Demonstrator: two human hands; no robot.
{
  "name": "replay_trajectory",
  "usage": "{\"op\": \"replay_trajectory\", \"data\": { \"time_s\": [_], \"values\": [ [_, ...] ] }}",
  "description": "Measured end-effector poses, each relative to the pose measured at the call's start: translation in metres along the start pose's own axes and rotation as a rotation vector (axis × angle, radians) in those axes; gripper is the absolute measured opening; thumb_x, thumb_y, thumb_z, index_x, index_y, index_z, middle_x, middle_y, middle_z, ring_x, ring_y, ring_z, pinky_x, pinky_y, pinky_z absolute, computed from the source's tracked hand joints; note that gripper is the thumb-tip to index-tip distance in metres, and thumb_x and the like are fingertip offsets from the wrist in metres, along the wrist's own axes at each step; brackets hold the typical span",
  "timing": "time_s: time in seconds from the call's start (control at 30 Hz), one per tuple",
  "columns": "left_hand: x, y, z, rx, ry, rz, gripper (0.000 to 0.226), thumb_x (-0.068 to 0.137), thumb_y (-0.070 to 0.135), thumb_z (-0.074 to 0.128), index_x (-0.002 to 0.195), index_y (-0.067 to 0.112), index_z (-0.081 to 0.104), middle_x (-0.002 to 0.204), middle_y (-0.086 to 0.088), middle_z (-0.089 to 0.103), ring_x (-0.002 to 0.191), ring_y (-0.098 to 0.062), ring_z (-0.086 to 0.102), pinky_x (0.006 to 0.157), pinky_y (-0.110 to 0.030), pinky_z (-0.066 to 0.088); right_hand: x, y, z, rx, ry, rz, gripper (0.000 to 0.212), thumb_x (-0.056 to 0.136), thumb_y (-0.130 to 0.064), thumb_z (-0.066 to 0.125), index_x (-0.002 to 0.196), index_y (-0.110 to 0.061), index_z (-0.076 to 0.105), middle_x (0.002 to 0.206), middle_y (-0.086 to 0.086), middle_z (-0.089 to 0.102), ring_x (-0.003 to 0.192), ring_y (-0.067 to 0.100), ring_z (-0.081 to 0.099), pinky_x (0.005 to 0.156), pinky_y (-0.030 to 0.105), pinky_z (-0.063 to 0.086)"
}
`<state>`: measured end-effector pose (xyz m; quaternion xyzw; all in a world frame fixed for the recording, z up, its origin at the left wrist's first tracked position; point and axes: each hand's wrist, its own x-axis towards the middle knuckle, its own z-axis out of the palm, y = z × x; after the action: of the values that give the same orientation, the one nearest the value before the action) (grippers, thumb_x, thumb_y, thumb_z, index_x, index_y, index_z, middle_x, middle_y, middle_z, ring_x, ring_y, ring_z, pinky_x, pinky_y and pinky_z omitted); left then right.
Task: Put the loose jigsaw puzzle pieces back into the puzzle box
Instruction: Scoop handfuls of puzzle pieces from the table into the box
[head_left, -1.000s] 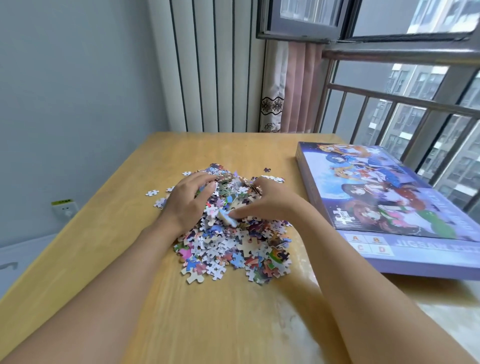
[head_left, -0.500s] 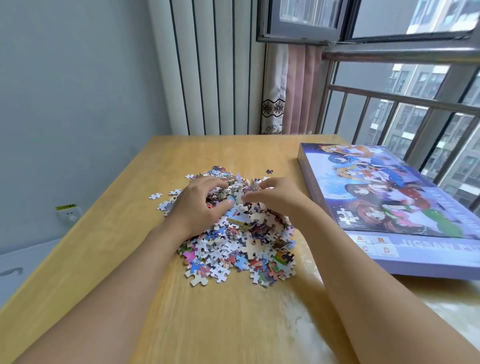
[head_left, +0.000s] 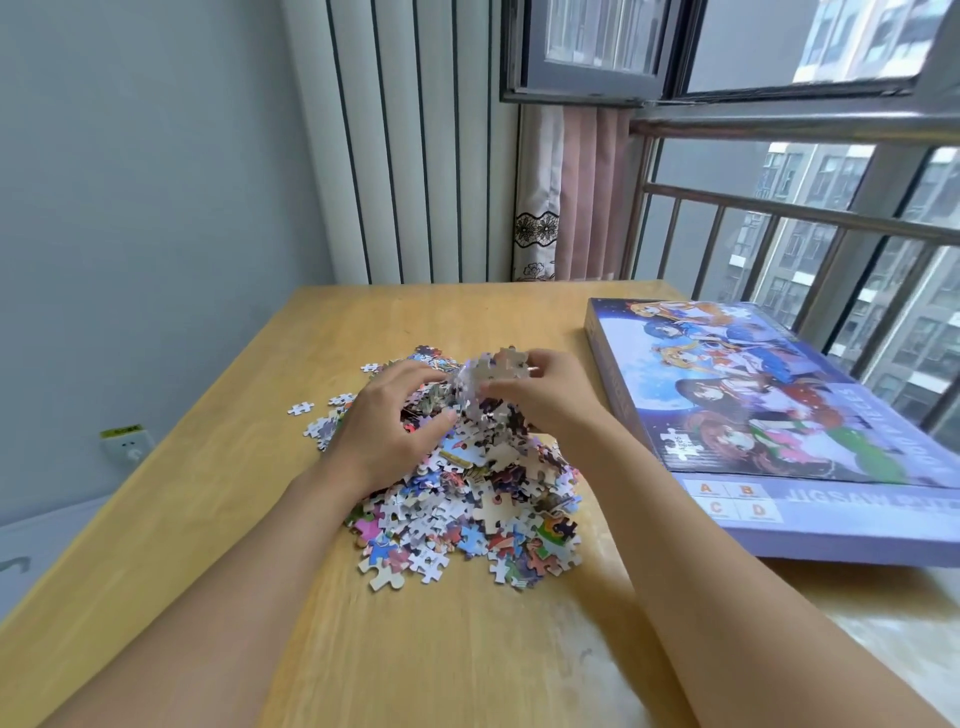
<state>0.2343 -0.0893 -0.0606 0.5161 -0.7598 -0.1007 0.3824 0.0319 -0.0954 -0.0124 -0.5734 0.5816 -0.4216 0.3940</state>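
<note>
Head view, left to right: one wall socket, one wooden table, one heap of puzzle pieces mid-table, left hand and right hand curled, cupping one clump of pieces above it, one closed puzzle box right.

A light wooden table stands against a white ribbed wall panel. A pink curtain hangs beside a window with metal railing. A wall socket sits low left.
</note>
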Motion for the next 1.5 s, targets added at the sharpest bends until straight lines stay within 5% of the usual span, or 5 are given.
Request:
{"op": "replay_trajectory", "data": {
  "time_s": [0.33,0.47,0.8,1.1,1.5],
  "values": [
    [-0.002,0.02,-0.007,-0.078,0.162,0.035,0.032,0.088,0.04,0.063,0.116,0.025,0.067,0.123,0.013,0.061,0.117,-0.004,0.055,0.1,-0.03,0.044,-0.038,-0.024,-0.026,0.831,-0.217,0.315,0.028,0.094,-0.006,0.067,0.119,0.005,0.058,0.125,0.025,0.06,0.09,0.036,0.068,0.054,0.032,0.059],
    [-0.002,0.032,-0.009,-0.107,0.177,0.036,0.028,0.09,0.036,0.061,0.114,0.025,0.068,0.12,0.012,0.062,0.114,-0.003,0.055,0.098,-0.029,0.045,-0.049,-0.007,-0.036,1.273,-0.283,0.483,0.04,0.093,-0.001,0.06,0.132,0.002,0.05,0.129,0.027,0.055,0.113,0.041,0.062,0.088,0.06,0.057],
    [-0.012,0.087,0.006,-0.148,0.084,-0.024,0.025,0.093,0.023,0.065,0.118,0.024,0.067,0.115,0.012,0.065,0.108,-0.004,0.059,0.095,-0.029,0.048,-0.061,-0.016,-0.067,0.874,-0.246,0.392,0.024,0.099,-0.006,0.059,0.117,0.008,0.054,0.121,0.028,0.058,0.101,0.04,0.062,0.081,0.043,0.062],
    [-0.008,0.149,0.059,-0.011,-0.339,0.206,0.076,0.076,0.032,0.079,0.142,0.024,0.043,0.134,0.014,0.046,0.127,-0.005,0.04,0.103,-0.022,0.034,-0.095,-0.008,-0.145,0.845,-0.229,0.317,0.024,0.098,-0.003,0.057,0.121,0.006,0.052,0.121,0.028,0.061,0.111,0.04,0.063,0.089,0.05,0.058],
    [0.002,0.166,0.1,0.001,-0.307,0.276,0.04,0.076,0.011,0.057,0.115,0.02,0.063,0.114,0.003,0.063,0.106,-0.02,0.057,0.087,-0.039,0.052,-0.102,0.009,-0.173,0.891,-0.108,0.379,0.03,0.097,0.0,0.059,0.125,0.006,0.051,0.131,0.027,0.061,0.11,0.039,0.068,0.085,0.05,0.06]
  ]
}}
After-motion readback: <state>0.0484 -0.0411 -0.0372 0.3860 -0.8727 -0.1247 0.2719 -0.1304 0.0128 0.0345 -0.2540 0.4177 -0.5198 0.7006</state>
